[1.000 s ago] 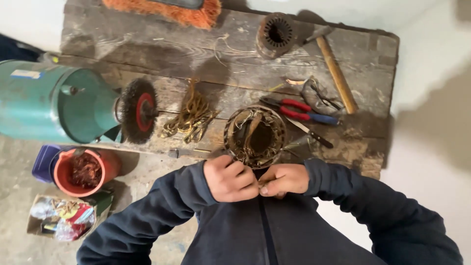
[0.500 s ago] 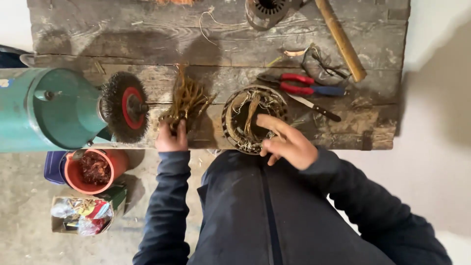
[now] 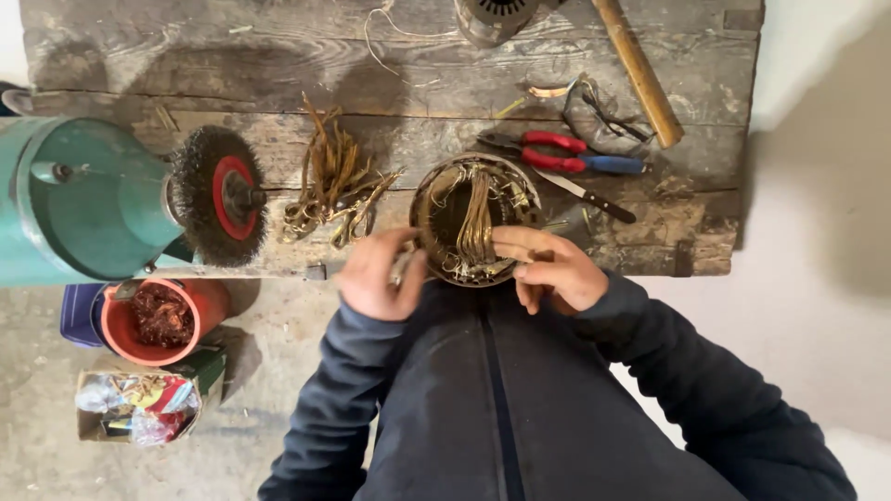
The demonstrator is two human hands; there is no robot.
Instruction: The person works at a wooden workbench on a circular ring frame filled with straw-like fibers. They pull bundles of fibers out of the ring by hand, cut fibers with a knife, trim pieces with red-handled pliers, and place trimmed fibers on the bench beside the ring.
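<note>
Nearest the camera is the person's dark zipped jacket (image 3: pixel 483 399), both sleeves reaching forward to the near edge of the wooden table (image 3: pixel 390 83). The left hand (image 3: pixel 380 274) is curled at the left rim of a round motor stator (image 3: pixel 475 221), its fingers closed on something small and pale at that rim (whether a wire end or a tool is too small to tell). The right hand (image 3: pixel 548 267) rests against the stator's right near rim, fingers loosely bent, the forefinger stretched across the edge toward the bundle of copper winding (image 3: pixel 478 218) that runs through the middle of the ring. The stator sits on the table's near edge, between the two hands.

Just left of the stator lies a loose heap of pulled copper wires (image 3: pixel 334 190), touching the table planks. Further left a round wire brush wheel (image 3: pixel 218 197) with a red hub is mounted on a teal bench grinder (image 3: pixel 79 199). Below it, on the floor, stand a red bucket (image 3: pixel 158 320) holding reddish scrap, a blue container (image 3: pixel 82 311) just beside it, and a cardboard box (image 3: pixel 139 406) of crumpled wrappers.

Right of the stator, a dark-handled knife (image 3: pixel 585 193) lies near red-and-blue pliers (image 3: pixel 566 153). Beyond those is a wooden hammer handle (image 3: pixel 639 70), set aslant, and at the far edge a second cylindrical motor part (image 3: pixel 492 17), cut off by the frame.
</note>
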